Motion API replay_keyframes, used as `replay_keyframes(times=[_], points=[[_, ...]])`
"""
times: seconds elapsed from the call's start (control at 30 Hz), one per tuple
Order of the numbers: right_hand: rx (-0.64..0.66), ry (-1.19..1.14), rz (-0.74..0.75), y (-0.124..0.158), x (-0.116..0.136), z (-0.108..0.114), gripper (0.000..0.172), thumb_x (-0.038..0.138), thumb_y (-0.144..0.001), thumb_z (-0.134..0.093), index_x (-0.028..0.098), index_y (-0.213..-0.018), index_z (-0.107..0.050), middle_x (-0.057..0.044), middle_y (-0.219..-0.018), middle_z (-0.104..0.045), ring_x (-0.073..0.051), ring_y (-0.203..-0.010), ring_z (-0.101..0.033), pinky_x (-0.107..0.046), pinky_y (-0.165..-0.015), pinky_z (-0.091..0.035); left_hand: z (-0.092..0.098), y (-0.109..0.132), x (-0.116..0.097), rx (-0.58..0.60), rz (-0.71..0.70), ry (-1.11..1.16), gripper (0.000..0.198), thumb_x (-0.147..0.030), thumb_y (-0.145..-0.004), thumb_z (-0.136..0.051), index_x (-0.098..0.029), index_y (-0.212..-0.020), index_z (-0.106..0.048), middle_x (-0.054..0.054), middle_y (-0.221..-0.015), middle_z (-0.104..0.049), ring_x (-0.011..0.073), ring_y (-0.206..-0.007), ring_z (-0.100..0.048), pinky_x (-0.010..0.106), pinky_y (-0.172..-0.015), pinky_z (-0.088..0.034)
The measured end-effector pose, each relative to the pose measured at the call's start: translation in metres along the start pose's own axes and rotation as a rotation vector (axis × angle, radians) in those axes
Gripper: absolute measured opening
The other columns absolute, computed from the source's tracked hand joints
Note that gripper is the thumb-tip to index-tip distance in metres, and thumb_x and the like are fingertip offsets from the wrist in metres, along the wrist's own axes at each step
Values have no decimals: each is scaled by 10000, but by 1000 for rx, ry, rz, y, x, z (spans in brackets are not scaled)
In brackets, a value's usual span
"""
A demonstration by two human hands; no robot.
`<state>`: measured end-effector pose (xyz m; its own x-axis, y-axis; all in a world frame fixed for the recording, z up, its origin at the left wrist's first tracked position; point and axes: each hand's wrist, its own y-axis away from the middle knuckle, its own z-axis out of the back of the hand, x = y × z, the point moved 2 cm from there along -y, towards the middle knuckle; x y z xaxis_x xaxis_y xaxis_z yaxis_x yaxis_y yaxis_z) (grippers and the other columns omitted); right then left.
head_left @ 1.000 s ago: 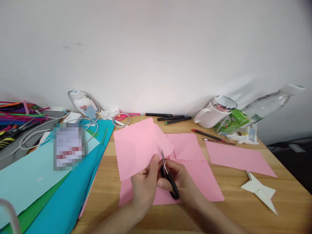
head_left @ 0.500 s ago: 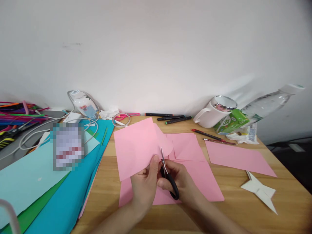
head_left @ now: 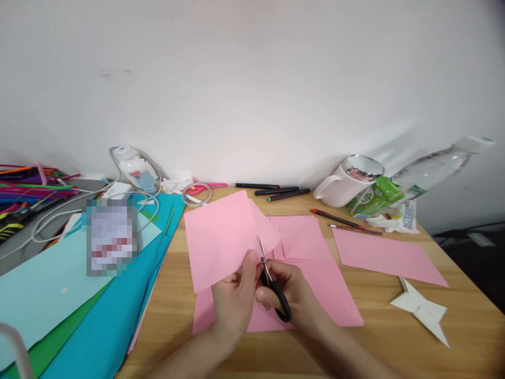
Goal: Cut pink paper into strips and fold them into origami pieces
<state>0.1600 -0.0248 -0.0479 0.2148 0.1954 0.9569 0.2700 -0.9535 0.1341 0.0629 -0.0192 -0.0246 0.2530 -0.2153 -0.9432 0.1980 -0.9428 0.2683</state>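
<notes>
A pink sheet of paper is pinched by my left hand, thumb on top, near its lower right edge. Black-handled scissors are in my right hand, their blades pointing up and slightly left at the edge of that sheet. To the right of the blades, a strip of the paper bends away. Under both hands lies a larger pink sheet, with a folded pink piece on its upper part. How far the blades are apart is hard to see.
On the right are a pink strip, a folded white paper star, a white mug, a green carton and a tilted bottle. Markers lie by the wall. Coloured sheets and cables cover the left.
Almost nothing differs. The scissors' blade tips have shifted very slightly left against the paper, while both hands stay in place.
</notes>
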Motion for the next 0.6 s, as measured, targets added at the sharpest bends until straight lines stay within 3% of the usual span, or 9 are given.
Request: replay_keyframes(times=[0.17, 0.27, 0.37, 0.43, 0.6], points=[[-9, -6, -6, 0, 2, -1, 326, 410, -616, -745, 151, -660, -552, 40, -490, -499, -71, -435, -418, -195, -431, -363, 0, 0, 3, 40, 17, 29, 413, -429, -684, -633, -168, -397, -491, -34, -311, -470, 124, -233, -449, 224, -226, -396], [2, -31, -19, 1, 3, -1, 310, 367, -601, -770, 148, -702, -575, 44, -495, -505, -68, -433, -424, -190, -435, -358, 3, -3, 4, 39, -44, 79, 382, -420, -701, -633, -164, -444, -514, -32, -356, -502, 125, -293, -503, 211, -282, -438], [8, -72, -32, 1, 2, 0, 314, 332, -588, -789, 151, -745, -587, 49, -509, -505, -64, -436, -428, -186, -440, -341, 7, -9, 5, 2, -148, 145, 251, -408, -727, -625, -160, -689, -639, 14, -629, -669, 164, -570, -646, 237, -514, -548], [18, -94, -31, 1, 1, 1, 313, 317, -592, -791, 154, -765, -588, 54, -517, -499, -60, -447, -419, -182, -449, -326, 9, -12, 8, -26, -171, 133, 275, -411, -749, -605, -162, -854, -659, 48, -824, -703, 194, -780, -662, 276, -687, -553], [68, -134, -4, 1, 5, 2, 341, 293, -595, -800, 170, -834, -590, 38, -643, -521, -68, -563, -426, -181, -525, -340, 12, -12, 16, -25, -196, -18, 309, -420, -790, -560, -144, -846, -688, 71, -893, -707, 215, -969, -619, 319, -931, -447]])
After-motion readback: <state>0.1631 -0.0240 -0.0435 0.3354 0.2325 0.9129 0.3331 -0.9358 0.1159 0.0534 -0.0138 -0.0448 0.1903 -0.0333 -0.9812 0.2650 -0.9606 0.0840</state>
